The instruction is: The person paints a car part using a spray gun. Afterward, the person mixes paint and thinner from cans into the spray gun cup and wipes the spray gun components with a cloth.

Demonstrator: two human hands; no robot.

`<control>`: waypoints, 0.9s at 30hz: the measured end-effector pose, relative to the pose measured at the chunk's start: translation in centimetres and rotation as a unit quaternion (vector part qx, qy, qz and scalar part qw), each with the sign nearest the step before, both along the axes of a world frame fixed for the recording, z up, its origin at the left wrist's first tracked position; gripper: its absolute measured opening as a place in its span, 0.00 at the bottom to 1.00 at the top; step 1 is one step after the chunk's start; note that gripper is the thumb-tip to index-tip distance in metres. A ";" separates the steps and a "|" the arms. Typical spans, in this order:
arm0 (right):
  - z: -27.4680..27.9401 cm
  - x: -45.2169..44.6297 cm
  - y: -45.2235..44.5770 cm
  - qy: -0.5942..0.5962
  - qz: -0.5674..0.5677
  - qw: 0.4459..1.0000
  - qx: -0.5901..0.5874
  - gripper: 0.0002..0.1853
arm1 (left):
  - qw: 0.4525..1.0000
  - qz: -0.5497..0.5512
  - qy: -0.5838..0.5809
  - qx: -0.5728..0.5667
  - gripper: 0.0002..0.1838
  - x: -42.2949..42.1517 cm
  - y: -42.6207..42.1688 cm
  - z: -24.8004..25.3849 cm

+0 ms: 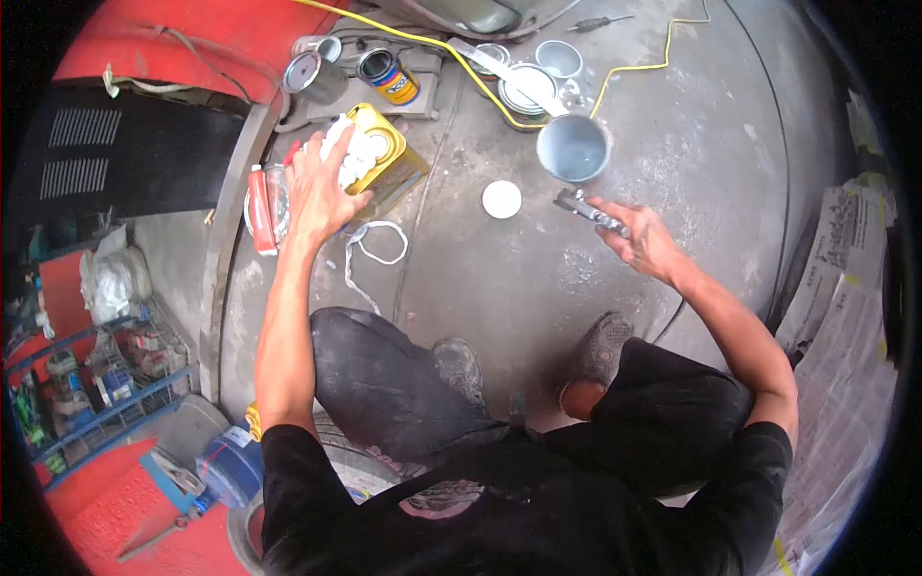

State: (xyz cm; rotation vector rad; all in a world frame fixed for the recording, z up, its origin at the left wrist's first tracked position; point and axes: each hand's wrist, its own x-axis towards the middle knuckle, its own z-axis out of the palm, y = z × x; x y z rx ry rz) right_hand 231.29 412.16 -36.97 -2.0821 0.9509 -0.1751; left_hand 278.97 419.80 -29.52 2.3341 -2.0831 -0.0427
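My left hand [322, 187] reaches out with its fingers spread, over or against a crumpled white rag or wad [360, 158] on a yellow metal can [399, 165]. I cannot tell whether the fingertips touch the wad. A red tube [260, 209] lies just left of that hand. My right hand [645, 240] is closed around a short, grey, paint-smeared tool [597, 213] whose exact kind is unclear. Just beyond the tool stands a cup [573, 149] with grey-blue liquid in it. On the floor between my hands lies a round white lid [501, 200].
Paint cans [389, 77] stand on a low board at the back left. A yellow cable [423, 36] runs past a white-lidded can [528, 88] and a white strip [509, 77]. White cord [384, 242] loops on the floor. Newspaper sheets [840, 240] line the right.
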 end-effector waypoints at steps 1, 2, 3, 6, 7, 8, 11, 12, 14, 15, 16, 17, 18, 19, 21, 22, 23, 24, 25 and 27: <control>-0.2 0.4 -0.3 0.015 0.014 1.000 0.005 0.32 | 1.000 -0.002 0.005 -0.001 0.59 -0.3 0.2 0.6; -1.0 0.7 -0.6 0.008 0.023 1.000 -0.012 0.33 | 1.000 -0.005 -0.002 0.006 0.59 -0.6 0.4 1.3; -1.7 1.3 -1.0 -0.001 0.034 0.999 -0.029 0.33 | 1.000 -0.006 -0.010 0.014 0.59 -1.0 0.6 2.1; -2.1 3.5 -2.8 0.032 0.054 0.998 -0.027 0.33 | 0.998 -0.037 -0.028 0.046 0.58 -1.1 0.5 3.7; -1.9 4.3 -3.0 0.054 0.059 0.997 -0.020 0.33 | 0.996 -0.053 -0.023 0.065 0.58 -1.5 0.5 4.4; -1.9 4.9 -3.3 0.062 0.076 0.995 -0.031 0.33 | 0.994 -0.068 -0.019 0.081 0.58 -2.1 0.5 5.1; -2.2 7.0 -3.8 0.067 0.110 0.990 -0.058 0.33 | 0.984 -0.119 -0.028 0.129 0.57 -3.4 0.2 6.7; -2.0 7.9 -4.5 0.054 0.115 0.990 -0.059 0.33 | 0.979 -0.135 -0.031 0.149 0.57 -3.4 -0.5 7.3; -3.0 8.4 -3.9 0.033 0.115 0.990 -0.070 0.34 | 0.971 -0.165 -0.033 0.171 0.56 -4.8 -0.4 8.0; -3.4 8.7 -3.8 0.028 0.116 0.990 -0.075 0.34 | 0.967 -0.179 -0.030 0.180 0.56 -5.1 -0.6 8.1; -3.7 8.8 -3.8 0.024 0.117 0.989 -0.081 0.34 | 0.963 -0.194 -0.025 0.188 0.56 -5.4 -0.9 8.2; -3.9 8.8 -3.7 0.036 0.122 0.989 -0.075 0.34 | 0.957 -0.206 -0.025 0.201 0.55 -5.8 -1.2 8.2; -3.6 8.8 -3.6 0.048 0.126 0.988 -0.069 0.34 | 0.953 -0.213 -0.023 0.215 0.55 -6.2 -1.5 8.3; -3.1 9.1 -4.1 0.065 0.133 0.987 -0.059 0.35 | 0.948 -0.219 -0.015 0.232 0.54 -6.2 -2.5 8.6; -3.6 8.4 -3.5 0.062 0.136 0.987 -0.065 0.34 | 0.937 -0.244 -0.025 0.249 0.53 -7.1 -2.7 8.4; -3.8 8.1 -3.4 0.063 0.138 0.986 -0.067 0.34 | 0.932 -0.259 -0.035 0.253 0.53 -7.3 -2.9 8.2; -4.1 7.9 -3.3 0.070 0.137 0.986 -0.072 0.34 | 0.926 -0.274 -0.045 0.257 0.52 -7.6 -3.1 8.0; -4.4 7.9 -3.3 0.078 0.137 0.985 -0.076 0.34 | 0.920 -0.282 -0.049 0.267 0.52 -7.8 -3.3 7.8; -4.6 7.9 -3.3 0.085 0.137 0.984 -0.081 0.33 | 0.915 -0.289 -0.053 0.278 0.51 -8.0 -3.5 7.6; -4.2 8.0 -3.5 0.089 0.140 0.982 -0.088 0.33 | 0.906 -0.297 -0.055 0.296 0.50 -8.1 -4.2 7.9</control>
